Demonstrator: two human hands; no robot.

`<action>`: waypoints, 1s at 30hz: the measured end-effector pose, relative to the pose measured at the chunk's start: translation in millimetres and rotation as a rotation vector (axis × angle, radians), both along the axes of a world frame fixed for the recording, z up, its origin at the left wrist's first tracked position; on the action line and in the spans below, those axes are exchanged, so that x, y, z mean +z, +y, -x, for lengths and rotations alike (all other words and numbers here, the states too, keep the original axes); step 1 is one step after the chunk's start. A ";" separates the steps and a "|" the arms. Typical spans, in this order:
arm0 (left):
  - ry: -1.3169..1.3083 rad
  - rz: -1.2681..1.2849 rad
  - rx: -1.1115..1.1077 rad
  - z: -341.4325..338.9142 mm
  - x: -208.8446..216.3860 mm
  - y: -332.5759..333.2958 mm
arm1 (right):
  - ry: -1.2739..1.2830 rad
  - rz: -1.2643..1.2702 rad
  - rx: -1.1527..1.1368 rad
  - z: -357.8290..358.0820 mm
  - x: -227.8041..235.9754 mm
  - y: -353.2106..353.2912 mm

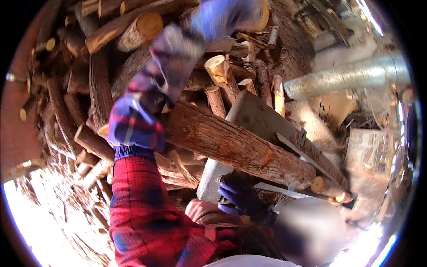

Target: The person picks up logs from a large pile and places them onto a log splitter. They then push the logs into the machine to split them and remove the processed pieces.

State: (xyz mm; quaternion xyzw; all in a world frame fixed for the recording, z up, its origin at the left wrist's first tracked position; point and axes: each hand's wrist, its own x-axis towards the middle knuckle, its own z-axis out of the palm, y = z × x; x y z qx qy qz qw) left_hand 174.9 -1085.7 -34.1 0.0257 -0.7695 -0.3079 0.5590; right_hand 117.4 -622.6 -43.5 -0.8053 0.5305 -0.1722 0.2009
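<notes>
My left arm, in a red plaid sleeve with a blue-purple plaid cover over the forearm, reaches to the far side. My left hand (224, 20), in a blue glove, is smeared by motion beside a pale cut log end (264, 17); whether it grips that log I cannot tell. A thick bark-covered log (240, 144) slants across the middle, over a grey metal frame (253, 111). On the near side of this log is my right hand (240, 196), in a dark purple-blue glove, fingers apart, close to the frame's light metal edge. Its forearm is mostly hidden.
Stacked firewood (100, 84) fills the far left. Several short logs (217, 69) stand or lean beyond the frame. A shiny metal pipe (347, 76) runs in from the right. Small cut logs (327, 186) lie at the frame's right end. Bright twigs (62, 213) cover the ground at left.
</notes>
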 end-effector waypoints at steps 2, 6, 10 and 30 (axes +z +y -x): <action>-0.207 -0.556 -0.285 -27.3 43.1 25.0 | -0.049 0.031 -0.027 2.7 -2.0 -5.7; -0.636 -0.926 -0.327 -95.7 77.8 56.8 | -0.056 0.110 -0.104 4.3 2.4 12.8; -0.753 -1.074 -0.397 -125.8 45.0 104.5 | -0.130 0.200 -0.141 9.3 -12.6 23.9; -0.269 -1.083 0.080 -155.7 32.2 246.4 | 0.656 0.133 -0.158 145.7 99.0 56.7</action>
